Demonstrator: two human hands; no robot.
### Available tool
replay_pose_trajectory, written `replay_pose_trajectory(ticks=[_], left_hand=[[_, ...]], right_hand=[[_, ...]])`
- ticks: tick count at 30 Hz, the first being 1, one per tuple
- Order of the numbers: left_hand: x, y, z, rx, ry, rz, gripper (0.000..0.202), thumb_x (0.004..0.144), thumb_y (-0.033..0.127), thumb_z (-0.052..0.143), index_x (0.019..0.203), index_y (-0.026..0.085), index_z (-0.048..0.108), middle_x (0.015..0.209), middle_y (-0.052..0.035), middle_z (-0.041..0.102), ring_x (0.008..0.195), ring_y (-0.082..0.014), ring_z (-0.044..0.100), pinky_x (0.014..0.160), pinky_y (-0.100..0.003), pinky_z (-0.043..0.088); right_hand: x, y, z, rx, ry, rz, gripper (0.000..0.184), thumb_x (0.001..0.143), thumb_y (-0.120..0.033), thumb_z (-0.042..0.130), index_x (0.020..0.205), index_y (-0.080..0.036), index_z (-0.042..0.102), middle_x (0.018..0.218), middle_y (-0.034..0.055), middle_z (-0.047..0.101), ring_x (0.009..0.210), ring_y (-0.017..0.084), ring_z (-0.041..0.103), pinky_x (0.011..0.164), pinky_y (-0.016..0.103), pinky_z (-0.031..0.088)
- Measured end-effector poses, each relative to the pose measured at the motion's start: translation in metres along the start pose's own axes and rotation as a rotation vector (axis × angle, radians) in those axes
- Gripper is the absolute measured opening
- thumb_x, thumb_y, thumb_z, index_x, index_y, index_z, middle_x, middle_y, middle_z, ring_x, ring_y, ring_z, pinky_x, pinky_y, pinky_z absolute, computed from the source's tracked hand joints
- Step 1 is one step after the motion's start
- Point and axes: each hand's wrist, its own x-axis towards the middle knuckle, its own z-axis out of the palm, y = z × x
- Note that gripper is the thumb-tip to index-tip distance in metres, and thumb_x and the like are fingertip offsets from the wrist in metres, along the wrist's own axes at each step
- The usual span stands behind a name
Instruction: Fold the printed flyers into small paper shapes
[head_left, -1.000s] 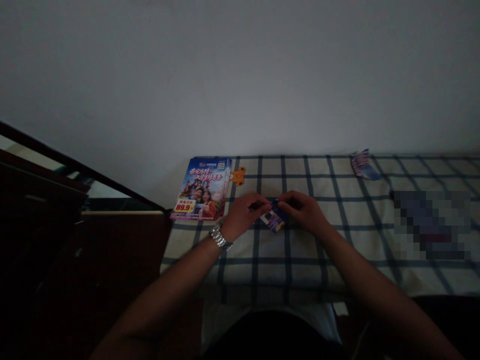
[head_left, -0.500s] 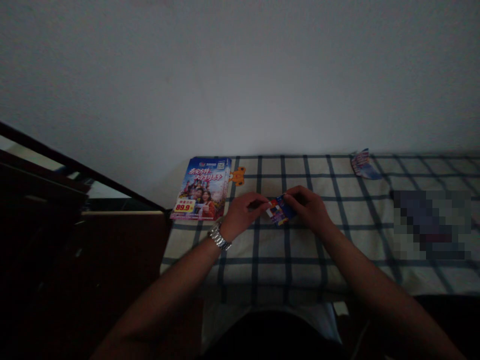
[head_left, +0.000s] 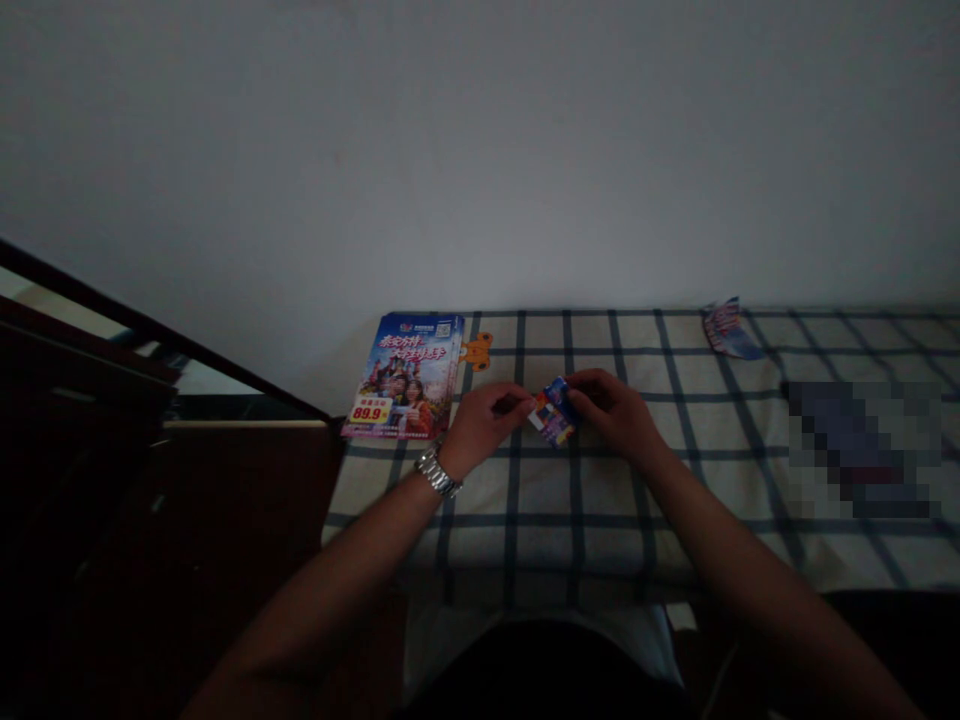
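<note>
A small folded piece of blue, red and white printed paper (head_left: 553, 415) is held just above the checked tablecloth (head_left: 600, 500). My left hand (head_left: 484, 425), with a metal watch on its wrist, pinches the paper's left edge. My right hand (head_left: 611, 410) pinches its right and upper edge. Both hands have their fingers closed on it. A stack of colourful flyers (head_left: 405, 375) lies to the left of my left hand.
A small orange cut-out (head_left: 476, 351) lies beside the flyers at the back. Another folded paper piece (head_left: 726, 328) rests at the far right near the wall. A blurred dark patch (head_left: 862, 450) covers part of the cloth. Dark wooden furniture (head_left: 150, 450) stands left.
The folded paper has been turned and lifted slightly between my fingers, now showing more of its white and red side. Both hands stayed almost in place.
</note>
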Motion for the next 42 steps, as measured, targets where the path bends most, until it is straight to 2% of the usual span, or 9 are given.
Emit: replay_pose_trajectory(ticks=[2,5,8,10,16,23,30,34,42], left_hand=[[0.0,-0.003,0.0,0.04,0.019,0.013,0.021,0.095,0.04,0.063,0.093,0.021,0.073,0.086,-0.0008,0.075,0.074,-0.0147,0.069,0.071,-0.026,0.054],[0.0,-0.006,0.002,0.099,0.045,0.039,0.021,0.094,0.041,0.065,0.094,0.022,0.073,0.089,-0.0009,0.075,0.076,-0.0157,0.069,0.073,-0.027,0.054],[0.001,-0.008,0.003,0.15,0.054,0.049,0.022,0.094,0.042,0.065,0.097,0.022,0.074,0.09,-0.0011,0.076,0.079,-0.0164,0.07,0.074,-0.028,0.054],[0.001,-0.009,0.003,0.198,0.059,0.065,0.022,0.095,0.042,0.065,0.098,0.022,0.074,0.092,-0.0015,0.076,0.082,-0.0168,0.07,0.076,-0.029,0.053],[0.003,-0.01,0.004,0.371,0.041,0.123,0.027,0.099,0.044,0.059,0.1,0.02,0.072,0.091,-0.0034,0.072,0.08,-0.0167,0.066,0.073,-0.029,0.049],[0.004,-0.012,0.005,0.491,0.058,0.148,0.021,0.1,0.038,0.058,0.102,0.021,0.071,0.093,-0.004,0.068,0.089,-0.0189,0.064,0.078,-0.031,0.049],[0.004,-0.01,0.005,0.488,0.069,0.185,0.025,0.101,0.042,0.056,0.102,0.021,0.071,0.1,-0.0053,0.065,0.096,-0.0204,0.063,0.083,-0.033,0.05],[0.003,-0.01,0.007,0.501,-0.004,0.296,0.021,0.101,0.035,0.056,0.109,0.022,0.069,0.103,-0.0063,0.066,0.101,-0.0219,0.061,0.09,-0.037,0.05],[0.0,-0.008,0.009,0.498,-0.178,0.469,0.022,0.102,0.033,0.054,0.113,0.025,0.071,0.124,-0.0043,0.069,0.115,-0.0217,0.062,0.102,-0.039,0.046]], right_hand=[[0.0,0.002,-0.002,-0.101,0.016,-0.058,0.026,0.094,-0.042,0.064,0.112,-0.024,0.067,0.108,0.0074,0.073,0.095,0.023,0.071,0.087,0.04,0.06],[0.001,0.004,-0.005,-0.254,0.013,-0.154,0.024,0.094,-0.035,0.065,0.114,-0.023,0.067,0.106,0.0083,0.071,0.093,0.024,0.07,0.085,0.04,0.059],[0.002,0.005,-0.005,-0.329,-0.025,-0.199,0.023,0.092,-0.028,0.065,0.115,-0.023,0.068,0.101,0.0073,0.069,0.089,0.023,0.068,0.08,0.039,0.059],[0.002,0.006,-0.004,-0.344,-0.04,-0.217,0.026,0.092,-0.026,0.064,0.118,-0.024,0.067,0.105,0.0078,0.068,0.089,0.023,0.068,0.079,0.038,0.059],[0.002,0.01,-0.002,-0.44,-0.077,-0.34,0.034,0.095,-0.024,0.061,0.128,-0.028,0.065,0.127,0.01,0.066,0.118,0.029,0.063,0.103,0.049,0.053],[0.002,0.013,-0.001,-0.481,-0.142,-0.389,0.036,0.098,-0.024,0.058,0.133,-0.029,0.064,0.144,0.009,0.061,0.129,0.029,0.058,0.11,0.052,0.049],[0.002,0.016,0.001,-0.484,-0.217,-0.427,0.036,0.1,-0.024,0.055,0.135,-0.029,0.065,0.137,0.0072,0.067,0.132,0.027,0.058,0.113,0.049,0.048],[0.001,0.017,0.001,-0.504,-0.205,-0.421,0.036,0.101,-0.025,0.054,0.135,-0.029,0.065,0.136,0.0078,0.067,0.131,0.027,0.059,0.113,0.049,0.049],[0.002,0.018,-0.003,-0.54,-0.131,-0.4,0.033,0.101,-0.024,0.051,0.13,-0.024,0.069,0.135,0.0112,0.066,0.128,0.028,0.06,0.111,0.05,0.05]])
